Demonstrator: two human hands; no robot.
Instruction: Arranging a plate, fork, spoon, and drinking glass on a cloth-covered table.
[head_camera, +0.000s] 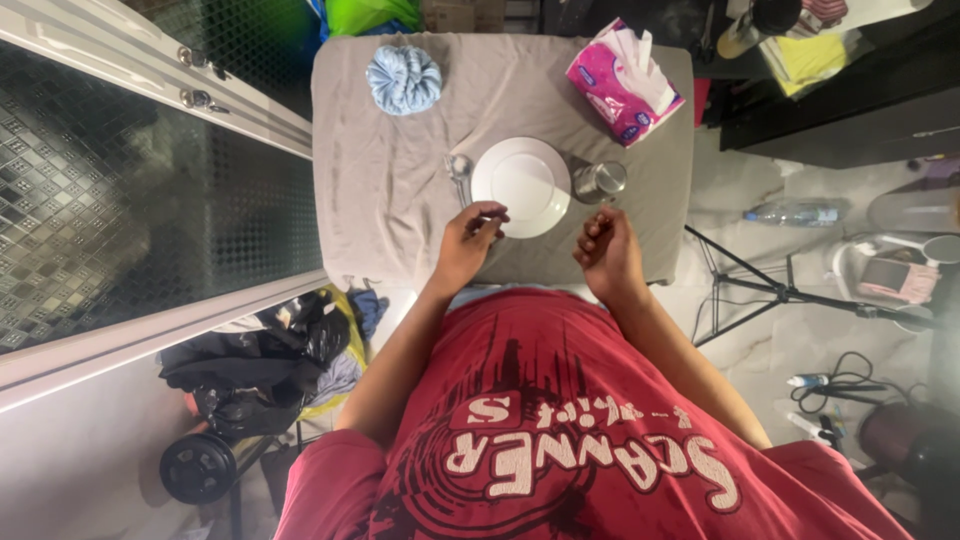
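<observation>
Grey cloth covers a small table (380, 200) set beside a glass door with a dark tiled pattern on the left. At the middle of the cloth sits a white plate (520, 185), upside down by the look of its raised ring. A metal spoon (460, 172) lies just left of it, touching or nearly touching the rim, and a steel cup (598, 181) stands just right of it. At the far left is a bunched blue cloth (403, 78); at the far right, a pink tissue pack (624, 82) with white sheets poking out.

The person's left hand (468, 243) hovers at the plate's near-left edge, fingers curled narrow with the tips pinched together; whether they grip anything I cannot tell. The right hand (607, 250) sits near the cup, fingers folded into a loose fist, holding nothing that shows.
</observation>
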